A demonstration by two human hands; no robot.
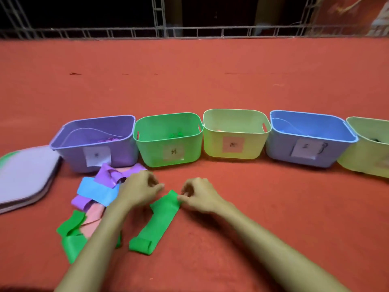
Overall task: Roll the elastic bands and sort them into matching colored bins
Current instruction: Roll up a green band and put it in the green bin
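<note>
A green elastic band (156, 222) lies stretched flat on the red surface, its near end folded over. My right hand (199, 196) pinches the band's far corner. My left hand (141, 189) hovers just left of that end with its fingers curled, holding nothing that I can see. To the left lies a pile of bands (94, 199) in purple, blue, pink and green. Behind stand the purple bin (124, 152), green bin (151, 152), a yellow bin (212, 144), the blue bin (280, 150) and another yellow bin (357, 163) at the right edge.
A stack of flat lids (25, 175) lies at the far left beside the purple bin. Each bin carries a paper label on its front. A metal truss rail (189, 31) runs along the back of the red carpet.
</note>
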